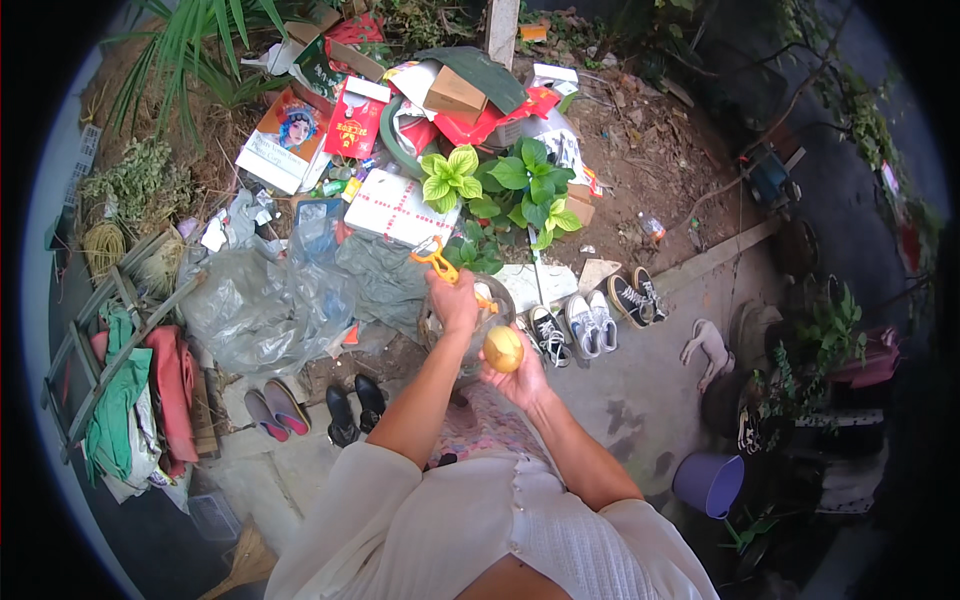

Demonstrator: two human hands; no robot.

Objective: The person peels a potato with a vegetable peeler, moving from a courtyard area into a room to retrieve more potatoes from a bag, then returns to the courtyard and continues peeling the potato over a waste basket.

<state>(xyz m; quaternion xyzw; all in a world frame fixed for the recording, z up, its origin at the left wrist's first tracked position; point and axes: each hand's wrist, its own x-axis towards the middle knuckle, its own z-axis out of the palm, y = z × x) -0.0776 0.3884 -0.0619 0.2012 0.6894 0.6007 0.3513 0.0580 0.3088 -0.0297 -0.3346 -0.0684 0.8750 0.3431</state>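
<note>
My left hand (456,303) is closed round an orange-yellow peeler (438,264), whose head sticks out above the fingers. In the palm of my right hand (524,380) lies a round, yellowish-brown potato (503,350), gripped with its upper side showing. A lighter yellow patch marks part of its surface. The peeler is up and to the left of the potato, apart from it. Below and beyond the hands a round basin (497,290) is partly visible, mostly hidden by my left hand and forearm; its contents are hard to make out.
Beyond the basin stand a leafy green plant (525,180) and a heap of cardboard boxes (455,95). Plastic sheeting (270,315) lies to the left. White shoes (591,323) are lined up beside the basin, dark shoes (370,398) nearer left. A dog (710,350) and a purple bucket (708,484) are right.
</note>
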